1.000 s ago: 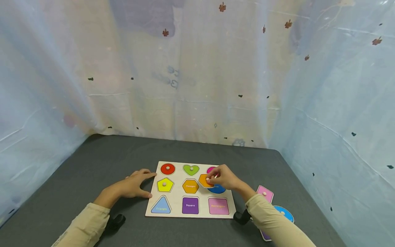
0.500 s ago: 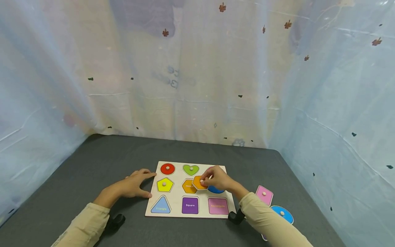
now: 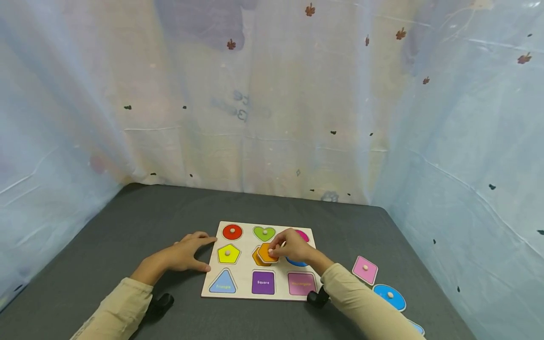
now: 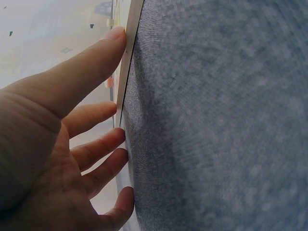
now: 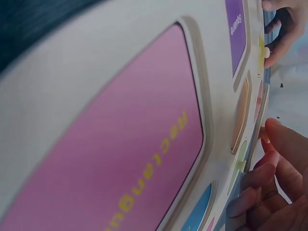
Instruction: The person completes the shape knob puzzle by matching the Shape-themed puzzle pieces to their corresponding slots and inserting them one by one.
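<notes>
"What is your right hand gripping?"

"Your thumb and fingertips are pinching together on the knob of the orange hexagon piece."

"Where is that piece sitting?"

"It is hovering above the wooden board, partly covering the hexagon recess and lying toward its two o'clock."

"And your left hand?"

"It is gripping nothing; thumb and forefinger are spreading wide, touching the board's nine o'clock edge."

"What is surrounding the hexagon recess?"

"The green heart is sitting at twelve, the red circle between ten and eleven, the yellow pentagon at nine. Off the board, the pink piece is lying at three, the blue oval just past it."
</notes>
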A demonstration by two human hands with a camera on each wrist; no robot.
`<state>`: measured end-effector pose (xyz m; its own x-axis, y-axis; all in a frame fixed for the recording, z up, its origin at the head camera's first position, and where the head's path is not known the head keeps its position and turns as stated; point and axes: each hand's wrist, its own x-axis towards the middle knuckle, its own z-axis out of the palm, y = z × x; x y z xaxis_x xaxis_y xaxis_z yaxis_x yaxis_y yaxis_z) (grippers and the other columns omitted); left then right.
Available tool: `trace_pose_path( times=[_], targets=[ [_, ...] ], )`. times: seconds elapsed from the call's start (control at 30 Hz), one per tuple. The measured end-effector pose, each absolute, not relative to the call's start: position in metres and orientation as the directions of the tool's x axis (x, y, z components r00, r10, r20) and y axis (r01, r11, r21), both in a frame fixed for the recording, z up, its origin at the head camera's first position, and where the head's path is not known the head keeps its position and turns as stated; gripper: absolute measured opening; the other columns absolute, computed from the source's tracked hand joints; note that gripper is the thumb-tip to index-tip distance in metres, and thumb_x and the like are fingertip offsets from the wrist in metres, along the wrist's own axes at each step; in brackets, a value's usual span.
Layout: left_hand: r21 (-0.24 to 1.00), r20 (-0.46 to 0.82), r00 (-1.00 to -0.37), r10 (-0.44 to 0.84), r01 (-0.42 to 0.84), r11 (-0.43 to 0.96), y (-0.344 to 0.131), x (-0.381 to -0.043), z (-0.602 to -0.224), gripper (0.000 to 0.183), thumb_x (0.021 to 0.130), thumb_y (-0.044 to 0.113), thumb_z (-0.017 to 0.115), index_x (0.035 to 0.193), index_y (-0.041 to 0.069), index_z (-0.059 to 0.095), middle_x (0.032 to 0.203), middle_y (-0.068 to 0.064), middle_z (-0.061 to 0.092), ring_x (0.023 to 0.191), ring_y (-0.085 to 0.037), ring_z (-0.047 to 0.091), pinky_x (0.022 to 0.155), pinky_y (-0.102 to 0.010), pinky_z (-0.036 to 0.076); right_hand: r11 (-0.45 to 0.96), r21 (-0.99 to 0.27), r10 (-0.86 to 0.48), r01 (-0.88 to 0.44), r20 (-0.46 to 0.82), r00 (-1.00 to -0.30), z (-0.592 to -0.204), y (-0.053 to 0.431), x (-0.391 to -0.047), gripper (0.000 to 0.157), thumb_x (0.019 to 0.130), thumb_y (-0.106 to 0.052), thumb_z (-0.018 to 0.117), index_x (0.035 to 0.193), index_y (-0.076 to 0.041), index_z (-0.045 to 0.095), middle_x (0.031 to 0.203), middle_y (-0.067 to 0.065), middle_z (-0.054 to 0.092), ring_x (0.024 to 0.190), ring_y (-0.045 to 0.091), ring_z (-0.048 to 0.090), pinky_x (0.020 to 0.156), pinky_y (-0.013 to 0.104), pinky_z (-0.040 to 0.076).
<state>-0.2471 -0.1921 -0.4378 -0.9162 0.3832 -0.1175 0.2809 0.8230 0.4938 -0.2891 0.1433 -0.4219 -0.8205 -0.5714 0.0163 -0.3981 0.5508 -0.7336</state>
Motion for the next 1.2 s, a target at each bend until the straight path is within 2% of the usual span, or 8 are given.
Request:
trace_pose_path(
  times=[0.13, 0.37, 0.7, 1.2],
  targets=[
    [0.492, -0.117, -0.916, 0.383, 0.281, 0.824, -0.192, -0.247, -0.438, 0.087, 0.079, 0.039, 0.086, 0.151, 0.011, 0.047, 0.151, -0.022, 0.042, 0.138, -0.047, 0.038, 0.103, -0.083, 0.024, 0.57, -0.732, -0.554, -0.373, -0.006, -0.833, -0.423, 0.139, -0.29, 0.008, 0.091, -0.006, 0.074, 0.09, 0.002, 0.077, 0.074, 0.009, 0.063, 0.067, 0.01, 0.05, 0.056, 0.018, 0.042],
    [0.485, -0.113, -0.918, 0.379, 0.282, 0.828, -0.193, -0.248, -0.44, 0.087, 0.078, 0.038, 0.087, 0.151, 0.012, 0.047, 0.151, -0.022, 0.043, 0.138, -0.047, 0.039, 0.102, -0.084, 0.023, 0.581, -0.734, -0.54, -0.353, -0.023, -0.842, -0.426, 0.131, -0.292, 0.008, 0.088, -0.004, 0.077, 0.09, 0.003, 0.077, 0.069, 0.009, 0.061, 0.066, 0.011, 0.049, 0.056, 0.018, 0.038],
    [0.482, -0.108, -0.917, 0.384, 0.289, 0.827, -0.192, -0.248, -0.44, 0.087, 0.078, 0.038, 0.087, 0.151, 0.012, 0.047, 0.15, -0.022, 0.043, 0.137, -0.046, 0.039, 0.103, -0.082, 0.025, 0.603, -0.726, -0.52, -0.331, -0.043, -0.853, -0.431, 0.125, -0.293, 0.007, 0.086, -0.004, 0.078, 0.087, 0.003, 0.076, 0.065, 0.001, 0.056, 0.062, 0.01, 0.049, 0.056, 0.018, 0.038],
    [0.484, -0.103, -0.917, 0.386, 0.293, 0.825, -0.193, -0.25, -0.442, 0.087, 0.078, 0.038, 0.087, 0.151, 0.012, 0.047, 0.15, -0.021, 0.043, 0.137, -0.046, 0.039, 0.102, -0.083, 0.025, 0.605, -0.729, -0.513, -0.322, -0.048, -0.857, -0.431, 0.123, -0.291, 0.007, 0.086, -0.002, 0.078, 0.087, 0.005, 0.075, 0.065, 0.001, 0.054, 0.062, 0.01, 0.047, 0.055, 0.018, 0.037]
  ],
)
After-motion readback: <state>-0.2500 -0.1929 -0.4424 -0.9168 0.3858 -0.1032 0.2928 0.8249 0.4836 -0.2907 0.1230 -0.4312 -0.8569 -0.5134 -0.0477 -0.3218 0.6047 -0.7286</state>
